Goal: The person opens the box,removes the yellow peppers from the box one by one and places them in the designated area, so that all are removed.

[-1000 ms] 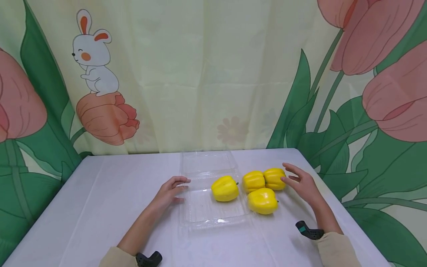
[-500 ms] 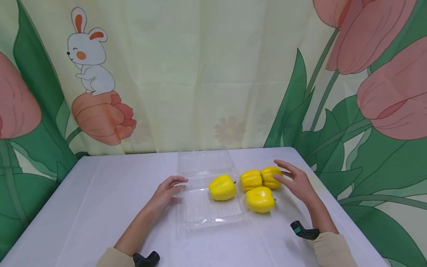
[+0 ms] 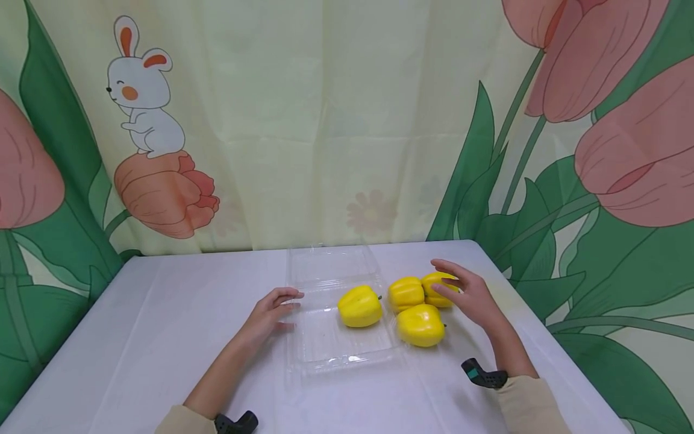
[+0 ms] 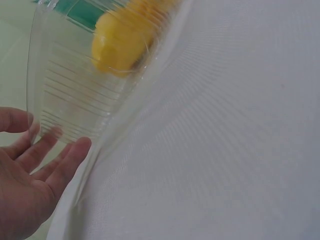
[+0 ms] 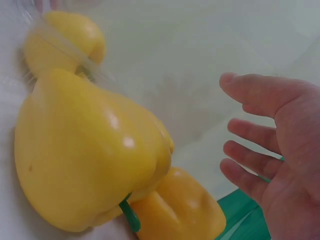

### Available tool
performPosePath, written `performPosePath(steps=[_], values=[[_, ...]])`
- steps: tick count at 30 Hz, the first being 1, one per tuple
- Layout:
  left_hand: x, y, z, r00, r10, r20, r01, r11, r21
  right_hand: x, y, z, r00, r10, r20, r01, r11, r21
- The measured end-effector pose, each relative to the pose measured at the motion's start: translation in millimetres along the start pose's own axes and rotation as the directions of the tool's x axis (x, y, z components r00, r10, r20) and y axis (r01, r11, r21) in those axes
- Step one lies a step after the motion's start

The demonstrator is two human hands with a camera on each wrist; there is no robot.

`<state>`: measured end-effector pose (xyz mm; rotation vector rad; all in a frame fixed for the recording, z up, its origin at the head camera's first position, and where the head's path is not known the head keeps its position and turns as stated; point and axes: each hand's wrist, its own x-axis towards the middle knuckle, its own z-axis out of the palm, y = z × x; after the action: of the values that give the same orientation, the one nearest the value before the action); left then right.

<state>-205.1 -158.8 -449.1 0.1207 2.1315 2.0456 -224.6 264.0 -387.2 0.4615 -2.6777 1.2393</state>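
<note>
A clear plastic clamshell container lies opened on the table, its lid folded back. One yellow bell pepper sits inside it, on the right. My left hand is at the container's left edge, fingers loosely spread; in the left wrist view its fingertips overlap the clear wall. Three more yellow bell peppers stand right of the container: a front one, a back-left one and a back-right one, partly hidden by my right hand. That hand hovers with fingers apart, holding nothing.
A white cloth covers the table. Behind it hangs a curtain printed with tulips and a rabbit. Black devices are strapped to both wrists, below beige sleeves.
My right hand has moved left over the back-right bell pepper, now covering more of it. The left hand and the container stay in place while the head view shifts slightly.
</note>
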Motion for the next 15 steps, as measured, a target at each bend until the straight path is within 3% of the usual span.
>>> performPosePath(steps=[15], values=[[0.6, -0.1, -0.1, 1.0, -0.005, 0.003, 0.005, 1.0, -0.001, 3.6, -7.6, 10.2, 0.999, 0.024, 0.028, -0.025, 1.0, 0.012]])
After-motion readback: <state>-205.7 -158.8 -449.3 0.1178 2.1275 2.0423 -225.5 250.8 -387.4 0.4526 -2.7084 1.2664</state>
